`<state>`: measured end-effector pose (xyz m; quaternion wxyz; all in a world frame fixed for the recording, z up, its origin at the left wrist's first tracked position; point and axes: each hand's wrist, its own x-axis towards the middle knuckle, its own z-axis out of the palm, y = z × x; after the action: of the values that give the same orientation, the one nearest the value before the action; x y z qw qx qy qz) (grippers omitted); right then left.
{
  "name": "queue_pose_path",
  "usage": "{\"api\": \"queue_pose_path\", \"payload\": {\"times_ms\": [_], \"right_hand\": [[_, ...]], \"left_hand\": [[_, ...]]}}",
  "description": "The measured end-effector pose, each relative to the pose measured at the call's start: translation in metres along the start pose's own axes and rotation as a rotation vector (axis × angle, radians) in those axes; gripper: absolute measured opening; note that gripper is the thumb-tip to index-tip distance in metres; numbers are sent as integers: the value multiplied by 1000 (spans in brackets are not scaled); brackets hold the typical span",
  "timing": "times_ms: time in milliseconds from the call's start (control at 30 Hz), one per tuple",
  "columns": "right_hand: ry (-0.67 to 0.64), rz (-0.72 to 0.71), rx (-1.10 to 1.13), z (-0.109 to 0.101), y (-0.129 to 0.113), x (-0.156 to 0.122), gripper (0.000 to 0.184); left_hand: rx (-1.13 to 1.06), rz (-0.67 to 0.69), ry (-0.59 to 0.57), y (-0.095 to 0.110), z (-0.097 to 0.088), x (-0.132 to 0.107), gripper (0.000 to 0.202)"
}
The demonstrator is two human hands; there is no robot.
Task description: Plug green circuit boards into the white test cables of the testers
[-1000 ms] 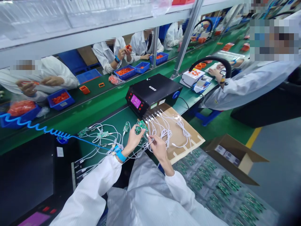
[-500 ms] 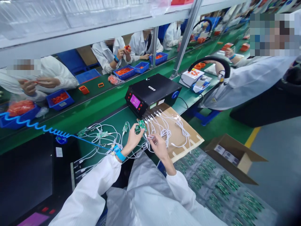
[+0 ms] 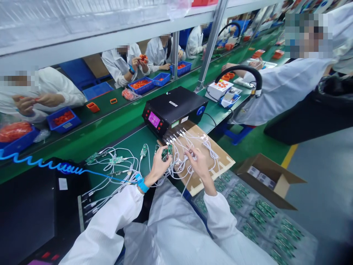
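Observation:
Pinched in the fingers of my left hand (image 3: 160,163) are green circuit boards (image 3: 167,152), held up just in front of the black box's corner. Part of them is hidden behind my thumb and fingers. To the right, my right hand (image 3: 200,163) is over the brown board (image 3: 197,186), its thumb and fingertips closed around a thin white cable (image 3: 189,148) among others. White USB cables (image 3: 176,138) run from the front of the black tester (image 3: 173,106), whose pink screen is lit. More green boards (image 3: 117,160) with cables attached lie left of my left hand.
A second black box (image 3: 30,206) stands at the left, with a coiled blue cord (image 3: 41,162) above it. Bagged circuit boards (image 3: 259,217) and an open carton (image 3: 271,180) are at the right. Co-workers sit across the green conveyor (image 3: 110,119) with blue bins (image 3: 64,119) of orange parts.
My right hand has moved right and up, away from my left hand, onto the cables over the brown board. My left hand still grips the boards, which are now turned differently.

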<state>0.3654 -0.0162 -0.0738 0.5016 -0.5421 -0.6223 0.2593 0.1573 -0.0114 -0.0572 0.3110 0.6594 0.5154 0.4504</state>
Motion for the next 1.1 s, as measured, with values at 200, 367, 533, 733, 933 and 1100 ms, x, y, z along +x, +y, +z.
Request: {"api": "queue_pose_path", "payload": {"times_ms": [200, 367, 533, 733, 933, 1100], "right_hand": [[-9, 94, 212, 10, -5, 3, 44], [74, 6, 213, 24, -13, -1, 35], [147, -120, 105, 30, -20, -3, 23], [181, -117, 72, 36, -21, -4, 18], [216, -65, 66, 37, -23, -4, 18], [193, -31, 68, 36, -22, -5, 20]], "left_hand": [[52, 103, 14, -1, 10, 1, 40], [69, 166, -2, -4, 15, 1, 47], [73, 183, -21, -4, 16, 0, 48], [79, 202, -49, -2, 17, -2, 44], [77, 222, -52, 0, 18, -4, 47], [87, 208, -74, 1, 18, -5, 45]]}}
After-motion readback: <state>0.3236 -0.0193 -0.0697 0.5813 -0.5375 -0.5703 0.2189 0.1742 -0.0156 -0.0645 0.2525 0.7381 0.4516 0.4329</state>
